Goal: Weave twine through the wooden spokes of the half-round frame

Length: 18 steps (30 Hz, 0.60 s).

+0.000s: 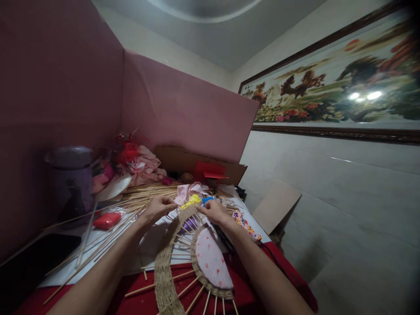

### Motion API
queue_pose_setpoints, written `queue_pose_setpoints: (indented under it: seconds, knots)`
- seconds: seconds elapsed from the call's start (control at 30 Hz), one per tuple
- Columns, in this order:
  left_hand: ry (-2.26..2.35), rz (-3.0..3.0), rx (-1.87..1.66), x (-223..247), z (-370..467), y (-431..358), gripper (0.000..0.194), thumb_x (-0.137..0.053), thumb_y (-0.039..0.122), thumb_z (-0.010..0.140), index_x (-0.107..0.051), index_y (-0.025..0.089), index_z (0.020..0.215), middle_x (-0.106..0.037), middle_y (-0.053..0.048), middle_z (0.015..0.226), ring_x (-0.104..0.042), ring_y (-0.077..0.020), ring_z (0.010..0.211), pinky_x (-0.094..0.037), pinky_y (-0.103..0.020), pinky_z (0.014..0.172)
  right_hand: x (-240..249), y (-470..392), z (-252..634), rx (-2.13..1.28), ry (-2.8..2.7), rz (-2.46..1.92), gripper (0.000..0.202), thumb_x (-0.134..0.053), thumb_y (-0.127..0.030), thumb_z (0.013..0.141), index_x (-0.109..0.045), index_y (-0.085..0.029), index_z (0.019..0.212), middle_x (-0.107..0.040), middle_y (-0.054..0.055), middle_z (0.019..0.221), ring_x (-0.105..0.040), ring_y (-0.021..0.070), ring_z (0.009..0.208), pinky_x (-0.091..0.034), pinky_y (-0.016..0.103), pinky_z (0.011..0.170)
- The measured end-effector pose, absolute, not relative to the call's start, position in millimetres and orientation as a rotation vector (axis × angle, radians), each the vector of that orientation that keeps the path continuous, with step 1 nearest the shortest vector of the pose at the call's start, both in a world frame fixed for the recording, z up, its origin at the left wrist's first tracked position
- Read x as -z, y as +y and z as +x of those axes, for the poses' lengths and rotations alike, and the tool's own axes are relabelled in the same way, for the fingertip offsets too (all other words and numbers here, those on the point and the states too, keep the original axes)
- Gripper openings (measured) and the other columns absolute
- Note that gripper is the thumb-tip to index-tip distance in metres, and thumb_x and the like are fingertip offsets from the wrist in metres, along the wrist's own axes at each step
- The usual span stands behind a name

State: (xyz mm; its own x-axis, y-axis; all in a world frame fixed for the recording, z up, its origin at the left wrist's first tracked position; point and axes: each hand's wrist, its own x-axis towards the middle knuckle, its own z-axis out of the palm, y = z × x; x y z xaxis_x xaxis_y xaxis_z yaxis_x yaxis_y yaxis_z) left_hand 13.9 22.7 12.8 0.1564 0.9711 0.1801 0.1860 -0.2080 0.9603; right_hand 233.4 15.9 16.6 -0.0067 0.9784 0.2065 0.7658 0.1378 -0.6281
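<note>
A half-round woven fan (166,264) made of brown twine bands over thin wooden sticks lies before me, resting partly on red cloth. Its inner part is a pale pink half-disc of fabric (211,258) with small red marks. My right hand (215,212) grips the far end of the outer twine band, thumb and fingers closed. Just left of that end, my left hand (160,208) is closed in a pinch. A thin strand shows below its fingertips, but what they hold is too small to make out.
Many thin sticks (151,191) lie across the table's left and back. A red packet (107,220), a purple container (70,186) and a dark flat object (42,251) are at left. Yellow (193,200) and blue (207,200) pieces sit behind my hands. Pink panels (187,113) stand behind.
</note>
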Motion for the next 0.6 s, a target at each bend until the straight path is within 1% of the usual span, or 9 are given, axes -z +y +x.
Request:
queue_pose_setpoints:
  seconds: [0.03,0.07,0.13,0.2,0.33,0.43,0.5,0.6]
  knots:
    - [1.15,1.573,-1.145,-13,14,22,0.027,-0.068,0.038,0.051,-0.058,0.014,0.052,-0.043,0.006,0.037,-0.031,-0.0061,0.035,-0.021,-0.02,0.037,-13,24,230,-0.468,-1.78,-1.726,0.036,-0.07,-0.047,0.06,-0.051,-0.019,0.048,-0.043,-0.004,0.046,-0.039,0.0103,0.05,-0.022,0.023,0.049]
    - [1.149,1.579,-1.148,-13,14,22,0.026,-0.068,0.038,0.051,-0.058,0.014,0.052,-0.043,0.005,0.037,-0.031,-0.006,0.035,-0.021,-0.02,0.037,-10,31,226,-0.571,-1.776,-1.725,0.038,-0.072,-0.046,0.057,-0.049,-0.019,0.045,-0.041,-0.005,0.043,-0.037,0.0094,0.047,-0.022,0.023,0.047]
    - [1.143,1.592,-1.158,-11,15,23,0.025,-0.067,0.037,0.053,-0.059,0.014,0.052,-0.045,0.005,0.037,-0.032,-0.0065,0.035,-0.023,-0.021,0.038,-4,37,222,-0.833,-1.764,-1.647,0.039,-0.074,-0.044,0.055,-0.047,-0.019,0.041,-0.039,-0.005,0.038,-0.034,0.0079,0.041,-0.021,0.022,0.042]
    - [1.132,1.606,-1.176,-9,16,25,0.024,-0.066,0.037,0.054,-0.06,0.014,0.052,-0.047,0.004,0.038,-0.037,-0.0079,0.037,-0.027,-0.021,0.041,2,38,219,-1.008,-1.739,-1.576,0.039,-0.075,-0.042,0.053,-0.046,-0.019,0.041,-0.039,-0.006,0.035,-0.033,0.0072,0.037,-0.021,0.022,0.038]
    - [1.132,1.635,-1.228,-3,15,31,0.023,-0.066,0.037,0.054,-0.062,0.014,0.052,-0.05,0.002,0.041,-0.043,-0.0107,0.041,-0.032,-0.023,0.046,9,35,223,-1.157,-1.699,-1.485,0.037,-0.079,-0.039,0.047,-0.05,-0.017,0.046,-0.042,-0.007,0.036,-0.033,0.0056,0.035,-0.021,0.02,0.035]
    - [1.138,1.662,-1.27,-3,14,32,0.019,-0.067,0.033,0.054,-0.063,0.015,0.053,-0.053,0.002,0.045,-0.046,-0.0124,0.048,-0.033,-0.024,0.049,12,35,229,-1.26,-1.667,-1.393,0.034,-0.079,-0.038,0.047,-0.056,-0.014,0.052,-0.048,-0.006,0.042,-0.035,0.0049,0.037,-0.023,0.019,0.036]
    - [1.12,1.681,-1.3,-6,15,29,0.018,-0.068,0.032,0.053,-0.061,0.015,0.052,-0.056,0.001,0.051,-0.049,-0.0137,0.054,-0.035,-0.024,0.053,12,34,232,-1.343,-1.607,-1.306,0.032,-0.078,-0.036,0.049,-0.058,-0.013,0.058,-0.049,-0.006,0.045,-0.037,0.0046,0.038,-0.024,0.018,0.037]
    - [0.983,1.639,-1.35,-10,18,22,0.019,-0.065,0.031,0.059,-0.056,0.016,0.053,-0.066,-0.004,0.074,-0.055,-0.0152,0.068,-0.04,-0.024,0.062,9,30,231,-1.437,-1.537,-1.152,0.029,-0.076,-0.032,0.053,-0.06,-0.012,0.068,-0.053,-0.005,0.052,-0.039,0.0041,0.04,-0.024,0.017,0.039]
